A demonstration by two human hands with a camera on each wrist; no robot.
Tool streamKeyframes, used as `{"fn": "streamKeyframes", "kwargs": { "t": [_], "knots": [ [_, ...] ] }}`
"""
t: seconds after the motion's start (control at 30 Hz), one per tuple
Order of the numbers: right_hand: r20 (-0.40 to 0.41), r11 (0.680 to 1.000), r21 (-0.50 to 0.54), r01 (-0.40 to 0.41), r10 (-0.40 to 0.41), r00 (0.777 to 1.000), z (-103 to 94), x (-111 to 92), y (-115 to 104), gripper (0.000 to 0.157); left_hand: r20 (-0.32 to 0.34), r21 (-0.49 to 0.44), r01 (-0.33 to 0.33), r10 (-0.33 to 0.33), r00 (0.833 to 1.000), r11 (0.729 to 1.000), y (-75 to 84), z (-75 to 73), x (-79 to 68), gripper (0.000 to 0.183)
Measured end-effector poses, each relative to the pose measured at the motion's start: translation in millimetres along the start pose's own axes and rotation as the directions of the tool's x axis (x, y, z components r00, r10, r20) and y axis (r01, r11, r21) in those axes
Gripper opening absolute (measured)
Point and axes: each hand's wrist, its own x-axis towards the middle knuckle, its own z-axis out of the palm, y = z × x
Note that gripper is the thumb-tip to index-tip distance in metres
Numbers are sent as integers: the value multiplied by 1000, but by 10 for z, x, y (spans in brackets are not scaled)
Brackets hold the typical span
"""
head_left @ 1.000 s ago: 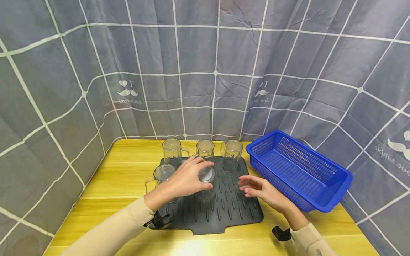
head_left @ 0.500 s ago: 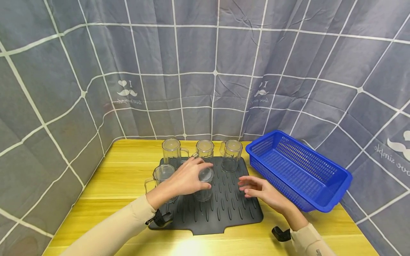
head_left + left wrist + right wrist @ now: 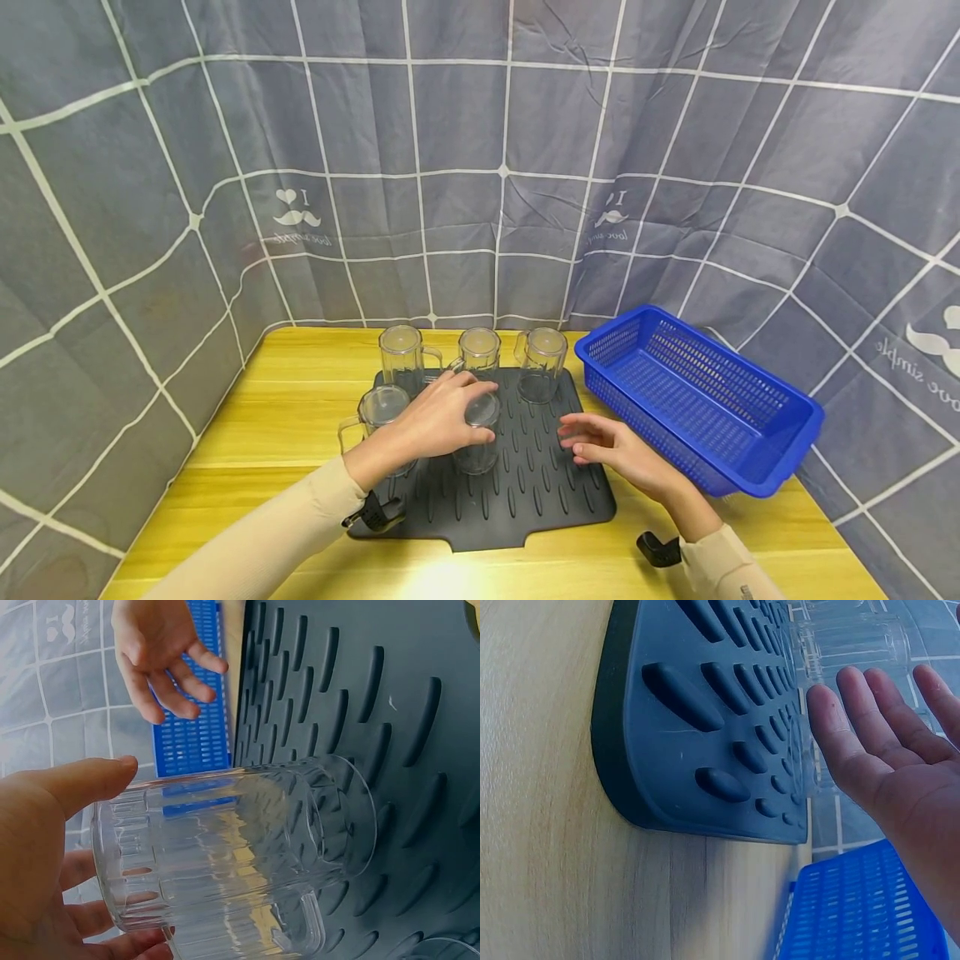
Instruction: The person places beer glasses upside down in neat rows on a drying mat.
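Note:
Upside down on the black ridged drying mat point(image 3: 547, 492), a clear glass mug point(image 3: 477, 458) is gripped near its base by my left hand point(image 3: 438, 421). The left wrist view shows the thumb along one side of this mug point(image 3: 217, 847) and the fingers round the other, its rim at the mat and its handle pointing down in that view. My right hand point(image 3: 615, 448) hovers over the mat's right edge with relaxed fingers and holds nothing. Beside the gripped mug, another upturned glass mug point(image 3: 382, 406) is partly hidden by my left forearm.
Three more upturned glass mugs stand along the mat's back edge: a left mug point(image 3: 402, 354), a middle mug point(image 3: 480, 348) and a right mug point(image 3: 542, 367). A blue perforated basket point(image 3: 630, 417) sits at the right on the wooden table point(image 3: 247, 450). Grey checked curtain point(image 3: 465, 208) surrounds the table.
The gripped mug has shifted slightly left, its rim coming down at the mat, and my left hand has moved a little with it. My right hand has stayed in place.

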Motion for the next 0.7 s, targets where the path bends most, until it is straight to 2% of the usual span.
{"fn": "streamKeyframes", "kwargs": {
  "t": [0.4,0.7],
  "knots": [
    [-6,1000,-8,5,-5,1000,-14,8,-14,46,-7,33,-8,8,1000,999,-5,47,33,74],
    [-36,997,-75,31,-34,999,-1,63,-37,45,-17,21,2,-2,1000,1000,-8,73,39,74]
  ]
}}
